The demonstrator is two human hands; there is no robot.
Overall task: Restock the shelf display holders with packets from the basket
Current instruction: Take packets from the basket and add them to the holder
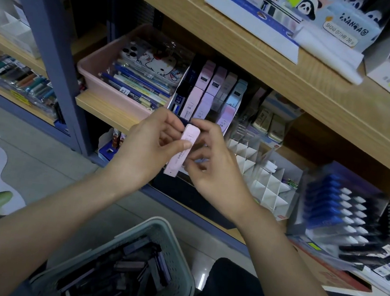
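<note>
Pink packet (pixel 185 144) is being pinched by left hand (pixel 147 147) and right hand (pixel 216 167) together, fingers curled around it, its long axis pointing up toward the display holder (pixel 207 92) just beyond, both hands equally near.

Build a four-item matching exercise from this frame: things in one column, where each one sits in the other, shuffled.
Things
1. pink packet
2. basket
3. pink tray
4. white divider grid

Places
A. on the shelf, left of the display holder, loaded with pencils
B. one level lower, right of the pink packet
C. held between the left hand and the right hand
D. nearest the camera, holding dark packets

Pairs: 1-C, 2-D, 3-A, 4-B
</note>
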